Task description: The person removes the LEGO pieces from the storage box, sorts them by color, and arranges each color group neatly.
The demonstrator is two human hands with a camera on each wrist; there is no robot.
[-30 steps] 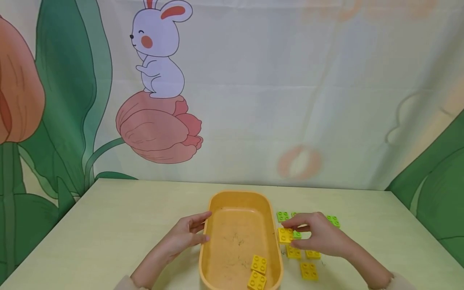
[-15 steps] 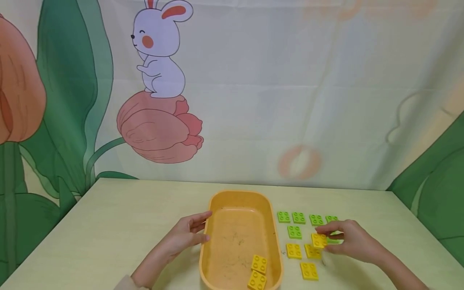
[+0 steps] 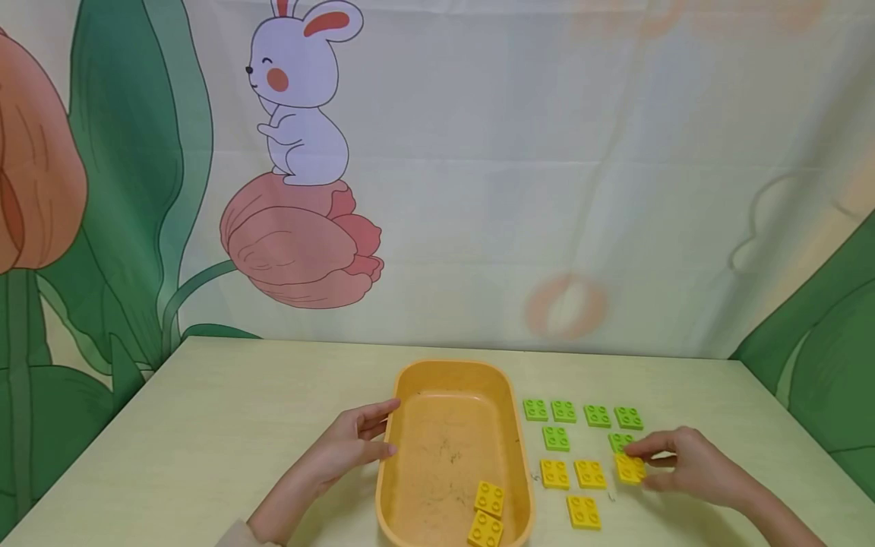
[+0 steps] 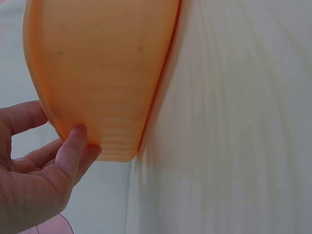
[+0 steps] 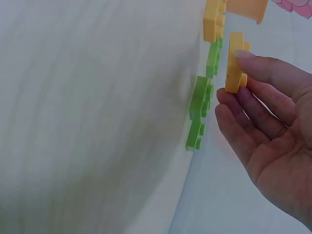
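Observation:
In the head view, my right hand (image 3: 695, 465) pinches a yellow toy brick (image 3: 629, 469) between thumb and fingers, at the right end of a row with two other yellow bricks (image 3: 572, 474). The right wrist view shows the held brick (image 5: 235, 63) a little above the tabletop, its studs facing up. My left hand (image 3: 346, 442) touches the left side of an orange plastic tray (image 3: 388, 486). Its thumb and fingertips rest against the rim and outer wall, as the left wrist view shows at the tray's wall (image 4: 105, 73).
Two yellow bricks (image 3: 487, 513) lie in the tray's near right corner. Several green bricks (image 3: 563, 411) lie right of the tray, behind the yellow ones. Another yellow brick (image 3: 584, 513) lies nearer the front. A printed curtain (image 3: 465, 190) hangs behind the pale table (image 3: 239, 403).
My right hand has carried the yellow brick rightward, from beside the tray's right rim to the right end of the yellow row. The left hand and tray have stayed still.

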